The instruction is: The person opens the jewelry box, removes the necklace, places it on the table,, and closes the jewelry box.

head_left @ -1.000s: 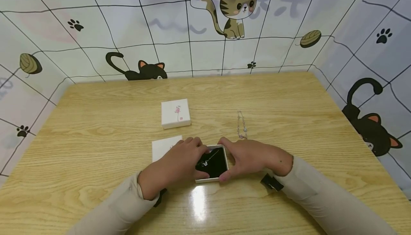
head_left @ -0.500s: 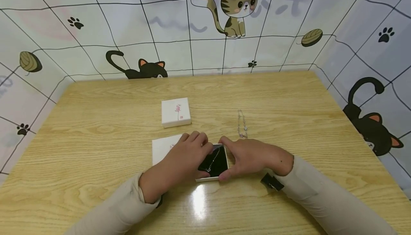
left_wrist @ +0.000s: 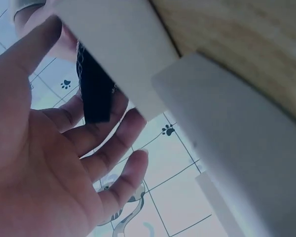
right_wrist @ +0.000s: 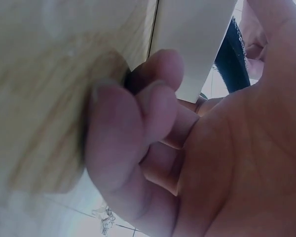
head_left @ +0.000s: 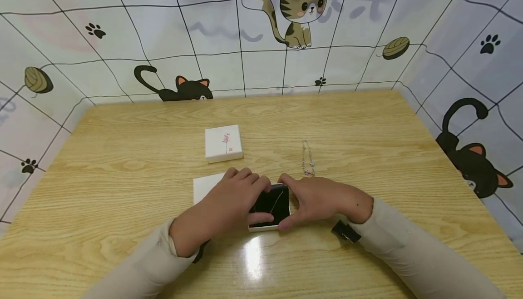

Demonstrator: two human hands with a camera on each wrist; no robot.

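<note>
A small white box stands on the table, its far edge and right side gripped between the thumb and fingers of my right hand. Inside is a black pad bearing a thin silver chain. My left hand pinches the pad, thumb across its front and fingers at its far side. From the left wrist view, the pad sticks up out of the box at a tilt, chain hanging along it. The left hand hides the box's left part.
Partly under my left forearm and hand lies a white lid or box. Farther back sits another white box with a pink flower print. A silver bracelet lies just beyond my right hand. Patterned cloth walls border the wooden table.
My left fingers shift at the pad, and the thumb slides further right across its front. The pad tilts up and the pendant goes out of sight. My right hand keeps its place on the box.
</note>
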